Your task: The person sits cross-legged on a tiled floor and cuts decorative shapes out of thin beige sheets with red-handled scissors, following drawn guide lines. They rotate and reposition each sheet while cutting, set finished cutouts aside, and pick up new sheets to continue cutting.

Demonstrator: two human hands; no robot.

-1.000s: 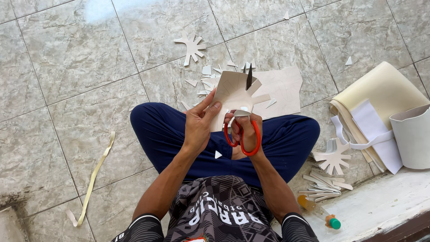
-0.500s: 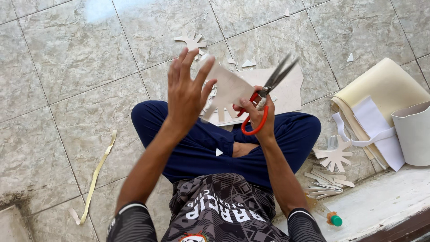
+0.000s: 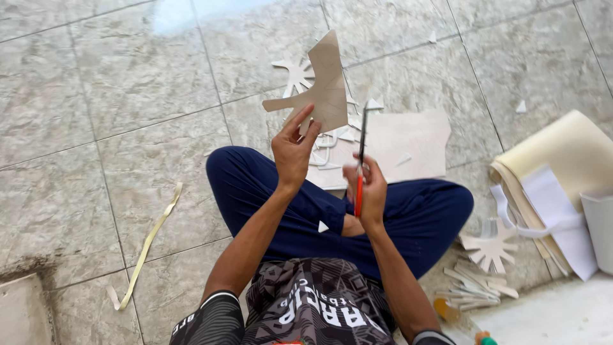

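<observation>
I sit cross-legged on a tiled floor. My left hand [image 3: 293, 151] pinches a beige cardboard cut-out [image 3: 319, 89] by its lower edge and holds it up in front of me. My right hand [image 3: 366, 190] grips orange-handled scissors [image 3: 361, 160], their dark blades pointing up and seen edge-on just right of the cut-out. Whether the blades touch the cardboard cannot be told. A larger beige sheet [image 3: 408, 144] lies on the floor beyond my knees, with small offcuts on it.
A star-like cut-out [image 3: 295, 73] lies on the tiles ahead. At the right are rolled cream sheets [image 3: 562, 160], white paper [image 3: 562, 211], a white container [image 3: 600, 223], another spiky cut-out [image 3: 490, 246] and strips [image 3: 472, 287]. A long pale strip [image 3: 150, 239] lies at the left.
My left hand, open and raised half a second ago, now pinches the cut-out and holds it higher. The scissors have swung from tilted right to upright, blades closed together.
</observation>
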